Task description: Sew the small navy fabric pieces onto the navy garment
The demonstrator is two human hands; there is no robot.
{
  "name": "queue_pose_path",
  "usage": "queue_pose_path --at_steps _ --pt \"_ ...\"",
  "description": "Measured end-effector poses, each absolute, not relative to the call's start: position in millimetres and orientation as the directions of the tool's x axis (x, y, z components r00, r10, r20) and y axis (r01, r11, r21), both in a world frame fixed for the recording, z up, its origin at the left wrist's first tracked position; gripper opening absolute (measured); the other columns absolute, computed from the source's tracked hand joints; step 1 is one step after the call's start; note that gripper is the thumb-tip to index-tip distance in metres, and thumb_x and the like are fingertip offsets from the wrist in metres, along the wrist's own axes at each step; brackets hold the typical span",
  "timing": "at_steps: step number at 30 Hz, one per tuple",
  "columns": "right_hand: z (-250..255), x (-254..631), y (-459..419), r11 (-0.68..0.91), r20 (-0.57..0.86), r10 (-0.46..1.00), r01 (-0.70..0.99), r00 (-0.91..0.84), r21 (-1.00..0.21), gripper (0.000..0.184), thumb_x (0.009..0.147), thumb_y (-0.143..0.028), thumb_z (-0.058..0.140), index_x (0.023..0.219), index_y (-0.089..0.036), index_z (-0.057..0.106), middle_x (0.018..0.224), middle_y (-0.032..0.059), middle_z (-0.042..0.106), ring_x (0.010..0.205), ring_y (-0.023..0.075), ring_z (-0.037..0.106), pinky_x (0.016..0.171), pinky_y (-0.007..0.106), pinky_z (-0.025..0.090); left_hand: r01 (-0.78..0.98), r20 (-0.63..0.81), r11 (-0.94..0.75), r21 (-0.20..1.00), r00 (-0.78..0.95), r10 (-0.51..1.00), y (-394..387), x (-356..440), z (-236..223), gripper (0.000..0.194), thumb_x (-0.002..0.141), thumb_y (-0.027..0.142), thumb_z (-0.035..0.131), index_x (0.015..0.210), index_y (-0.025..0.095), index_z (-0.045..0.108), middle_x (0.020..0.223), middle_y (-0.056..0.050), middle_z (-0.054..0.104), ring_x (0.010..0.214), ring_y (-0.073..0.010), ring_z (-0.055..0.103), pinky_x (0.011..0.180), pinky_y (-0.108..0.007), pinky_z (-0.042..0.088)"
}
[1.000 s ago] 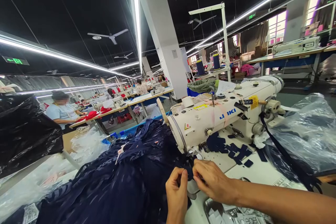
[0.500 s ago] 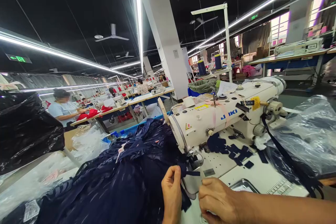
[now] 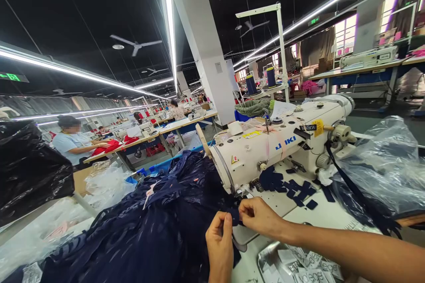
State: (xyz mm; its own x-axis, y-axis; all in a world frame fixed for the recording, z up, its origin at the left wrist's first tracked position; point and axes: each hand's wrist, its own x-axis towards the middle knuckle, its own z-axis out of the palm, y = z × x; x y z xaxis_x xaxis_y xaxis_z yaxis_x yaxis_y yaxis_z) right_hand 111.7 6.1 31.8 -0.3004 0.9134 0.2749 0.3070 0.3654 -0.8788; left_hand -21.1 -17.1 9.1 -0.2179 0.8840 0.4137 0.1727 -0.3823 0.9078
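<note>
My left hand (image 3: 220,244) is closed in a pinch on the navy garment (image 3: 159,234), at its edge in front of the sewing machine (image 3: 262,150). Close beside it, my right hand (image 3: 260,217) also pinches, its thumb and fingertips at the same navy edge. Whether a small label is between the right fingers is hidden. Both hands are just below the needle area, which they partly cover. The garment lies bunched in a large heap left of the machine. Below my right forearm, a metal tray (image 3: 260,254) holds printed white labels (image 3: 310,274).
Small navy fabric pieces (image 3: 300,190) lie on the machine bed. A clear plastic bag (image 3: 385,163) and dark straps (image 3: 352,190) are at right. Thread cones (image 3: 271,78) stand behind. A black plastic bag (image 3: 33,163) hangs at left; a co-worker (image 3: 75,141) sits beyond it.
My right hand went from the fabric down over the label tray, then came back up to the navy edge. My left hand kept its pinch with small shifts. The view swayed slightly.
</note>
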Motion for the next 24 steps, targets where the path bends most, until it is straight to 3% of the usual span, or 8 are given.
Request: queue_pose_path --at_steps 3,6,8,11,15,19,22,24 --pt "25 118 5 0.536 0.438 0.843 0.417 -0.312 -0.734 0.015 0.066 -0.003 0.045 0.058 -0.016 0.05 0.051 -0.0051 0.046 0.048 0.0082 0.039 0.048 0.02 0.029 0.16 0.404 -0.374 0.914 -0.248 0.881 -17 -21 8 0.043 0.068 0.058 0.058 0.056 0.016 0.054 0.052 0.004 0.042 0.048 -0.0102 0.037 0.045 -0.019 0.033" --pt "21 124 2 0.775 0.71 0.595 0.504 -0.376 -0.382 0.016 0.077 -0.008 0.042 0.071 -0.016 0.054 0.063 -0.0007 0.053 0.055 0.0113 0.044 0.055 0.023 0.032 0.15 0.384 -0.355 0.923 -0.268 0.884 -17 -21 7 0.044 0.067 0.059 0.059 0.055 0.016 0.054 0.05 0.005 0.04 0.046 -0.0096 0.035 0.043 -0.019 0.032" --pt "21 126 1 0.821 0.796 0.435 0.549 -0.421 -0.158 0.021 0.084 -0.01 0.036 0.075 -0.016 0.054 0.066 0.0015 0.054 0.057 0.0126 0.044 0.059 0.025 0.032 0.149 0.369 -0.34 0.929 -0.268 0.89 -17 -20 6 0.044 0.067 0.059 0.058 0.055 0.016 0.054 0.049 0.005 0.039 0.045 -0.0095 0.035 0.043 -0.019 0.032" --pt "23 125 1 0.801 0.815 0.337 0.599 -0.471 0.015 0.029 0.088 -0.008 0.03 0.069 -0.016 0.052 0.06 0.0007 0.05 0.051 0.0123 0.039 0.056 0.026 0.029 0.154 0.366 -0.336 0.929 -0.268 0.891 -16 -20 5 0.044 0.067 0.059 0.058 0.056 0.016 0.054 0.047 0.005 0.04 0.044 -0.0095 0.036 0.041 -0.019 0.032" --pt "26 121 2 0.774 0.809 0.295 0.624 -0.508 0.109 0.032 0.086 -0.005 0.029 0.065 -0.015 0.05 0.056 0.0001 0.047 0.047 0.0124 0.035 0.055 0.027 0.027 0.195 0.396 -0.352 0.915 -0.269 0.878 -16 -20 2 0.042 0.072 0.056 0.055 0.057 0.017 0.054 0.045 0.005 0.041 0.041 -0.0091 0.037 0.039 -0.019 0.031" --pt "26 119 4 0.745 0.802 0.292 0.65 -0.52 0.15 0.031 0.081 -0.002 0.029 0.061 -0.016 0.047 0.055 0.0007 0.046 0.046 0.0124 0.034 0.054 0.028 0.026 0.403 0.544 -0.439 0.803 -0.195 0.816 -22 -20 5 0.034 0.077 0.047 0.054 0.061 0.018 0.058 0.05 0.002 0.05 0.045 -0.012 0.045 0.045 -0.021 0.037" --pt "28 119 2 0.756 0.789 0.321 0.644 -0.524 0.121 0.023 0.074 -0.003 0.035 0.059 -0.017 0.045 0.056 0.0007 0.047 0.047 0.0125 0.034 0.054 0.028 0.027 0.545 0.659 -0.524 0.654 -0.071 0.749 -28 -21 11 0.027 0.079 0.04 0.051 0.065 0.019 0.062 0.059 -0.002 0.058 0.056 -0.0158 0.052 0.054 -0.024 0.041" --pt "32 121 -5 0.812 0.77 0.331 0.581 -0.546 0.063 0.019 0.071 -0.006 0.038 0.057 -0.018 0.042 0.055 -0.0004 0.045 0.047 0.0122 0.034 0.054 0.028 0.027 0.561 0.655 -0.514 0.649 -0.066 0.753 -28 -21 14 0.028 0.079 0.041 0.05 0.064 0.02 0.061 0.058 -0.002 0.058 0.056 -0.0161 0.052 0.054 -0.024 0.041"
